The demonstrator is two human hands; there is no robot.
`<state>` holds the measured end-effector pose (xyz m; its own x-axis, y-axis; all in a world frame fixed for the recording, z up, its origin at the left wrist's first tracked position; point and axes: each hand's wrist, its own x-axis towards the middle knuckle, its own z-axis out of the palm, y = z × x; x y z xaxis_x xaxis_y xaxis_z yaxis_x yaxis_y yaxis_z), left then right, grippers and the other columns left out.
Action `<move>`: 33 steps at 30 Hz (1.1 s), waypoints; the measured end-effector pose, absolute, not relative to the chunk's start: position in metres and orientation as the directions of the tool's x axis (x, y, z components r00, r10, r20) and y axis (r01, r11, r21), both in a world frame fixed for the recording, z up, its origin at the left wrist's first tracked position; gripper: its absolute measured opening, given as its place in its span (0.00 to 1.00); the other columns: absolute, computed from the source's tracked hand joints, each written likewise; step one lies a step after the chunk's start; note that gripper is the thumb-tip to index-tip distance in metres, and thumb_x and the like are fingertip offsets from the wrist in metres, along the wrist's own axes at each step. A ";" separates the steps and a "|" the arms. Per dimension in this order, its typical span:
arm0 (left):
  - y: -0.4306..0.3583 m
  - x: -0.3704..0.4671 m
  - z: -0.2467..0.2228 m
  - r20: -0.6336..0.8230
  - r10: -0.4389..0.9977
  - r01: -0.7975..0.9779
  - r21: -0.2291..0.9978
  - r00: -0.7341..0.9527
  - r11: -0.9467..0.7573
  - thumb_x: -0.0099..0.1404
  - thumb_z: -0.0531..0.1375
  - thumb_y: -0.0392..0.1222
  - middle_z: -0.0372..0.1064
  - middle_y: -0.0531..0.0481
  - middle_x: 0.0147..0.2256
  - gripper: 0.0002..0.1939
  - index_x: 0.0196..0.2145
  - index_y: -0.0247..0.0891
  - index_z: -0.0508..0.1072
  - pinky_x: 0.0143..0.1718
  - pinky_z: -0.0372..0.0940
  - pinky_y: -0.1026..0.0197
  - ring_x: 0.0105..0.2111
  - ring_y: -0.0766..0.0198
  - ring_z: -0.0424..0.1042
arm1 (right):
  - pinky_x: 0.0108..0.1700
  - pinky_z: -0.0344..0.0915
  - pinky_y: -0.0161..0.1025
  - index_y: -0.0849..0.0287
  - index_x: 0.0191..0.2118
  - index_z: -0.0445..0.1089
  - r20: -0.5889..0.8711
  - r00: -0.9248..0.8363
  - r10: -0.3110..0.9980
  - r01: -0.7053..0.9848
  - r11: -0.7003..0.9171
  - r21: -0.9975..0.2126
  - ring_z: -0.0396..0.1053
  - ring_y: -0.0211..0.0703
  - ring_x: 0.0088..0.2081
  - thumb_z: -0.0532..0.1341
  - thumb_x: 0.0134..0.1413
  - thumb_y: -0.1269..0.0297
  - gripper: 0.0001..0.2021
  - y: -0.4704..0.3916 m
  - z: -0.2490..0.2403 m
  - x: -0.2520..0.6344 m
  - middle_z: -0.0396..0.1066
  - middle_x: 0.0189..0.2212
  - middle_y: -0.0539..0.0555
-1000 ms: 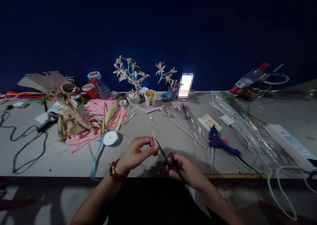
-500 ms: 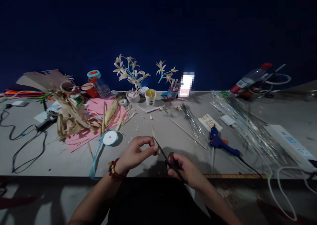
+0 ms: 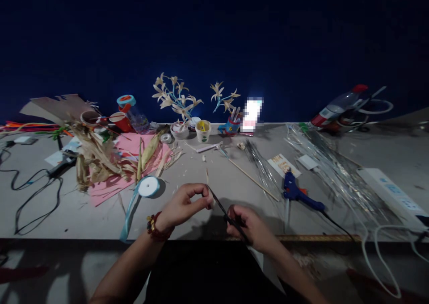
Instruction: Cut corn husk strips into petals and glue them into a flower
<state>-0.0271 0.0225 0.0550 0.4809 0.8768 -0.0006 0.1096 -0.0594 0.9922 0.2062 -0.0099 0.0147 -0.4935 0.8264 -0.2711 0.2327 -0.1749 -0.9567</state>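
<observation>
At the near edge of the desk (image 3: 187, 206), near its middle, a thin pale strip (image 3: 207, 176) is pinched between thumb and forefinger of the left hand (image 3: 187, 203), while dark scissors (image 3: 219, 204) are gripped in the curled right hand (image 3: 250, 228), their blades reaching the strip. To the right, a blue glue gun (image 3: 301, 196) is laid beside a bundle of clear strips; to the left, a roll of blue ribbon (image 3: 149, 187) is placed by pink sheets (image 3: 110, 185) partly covered with dried husks (image 3: 97, 154). Beyond, at the far edge, a white cup (image 3: 203, 136) is seen between pale flowers on blue stems (image 3: 174, 96) and a propped, glowing screen (image 3: 251, 115).
</observation>
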 end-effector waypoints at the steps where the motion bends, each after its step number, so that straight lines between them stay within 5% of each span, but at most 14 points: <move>1: 0.023 -0.027 0.055 -0.004 0.872 0.105 0.993 0.489 -0.055 0.69 0.59 0.46 0.73 0.48 0.28 0.14 0.28 0.35 0.71 0.39 0.63 0.62 0.31 0.63 0.71 | 0.27 0.47 0.34 0.55 0.26 0.58 -0.273 -0.492 0.827 0.237 -0.174 -0.956 0.48 0.35 0.25 0.68 0.43 0.37 0.28 -0.009 0.014 0.206 0.53 0.21 0.44; 11: 0.036 -0.028 0.039 -0.093 0.860 0.061 0.996 0.502 0.072 0.65 0.61 0.47 0.68 0.51 0.27 0.13 0.28 0.37 0.66 0.38 0.62 0.62 0.30 0.64 0.67 | 0.26 0.47 0.34 0.56 0.22 0.55 -0.247 -0.379 0.892 0.309 -0.130 -0.942 0.48 0.35 0.24 0.66 0.47 0.38 0.28 -0.001 0.000 0.205 0.51 0.19 0.43; 19: 0.035 -0.029 0.037 -0.124 0.830 0.137 0.989 0.544 0.059 0.62 0.59 0.43 0.68 0.52 0.27 0.08 0.28 0.38 0.66 0.35 0.61 0.63 0.31 0.64 0.67 | 0.35 0.61 0.36 0.57 0.32 0.65 -0.212 -0.418 0.884 0.082 -0.195 -0.977 0.65 0.39 0.30 0.73 0.38 0.44 0.25 0.024 0.011 0.186 0.69 0.28 0.47; 33: 0.034 -0.037 0.029 -0.201 0.758 0.259 0.965 0.620 0.044 0.58 0.59 0.36 0.65 0.56 0.24 0.03 0.27 0.37 0.68 0.29 0.57 0.66 0.25 0.68 0.62 | 0.40 0.66 0.37 0.56 0.31 0.64 -0.240 -0.361 0.901 -0.126 -0.302 -0.945 0.69 0.37 0.31 0.78 0.27 0.61 0.25 0.043 0.007 0.153 0.70 0.28 0.44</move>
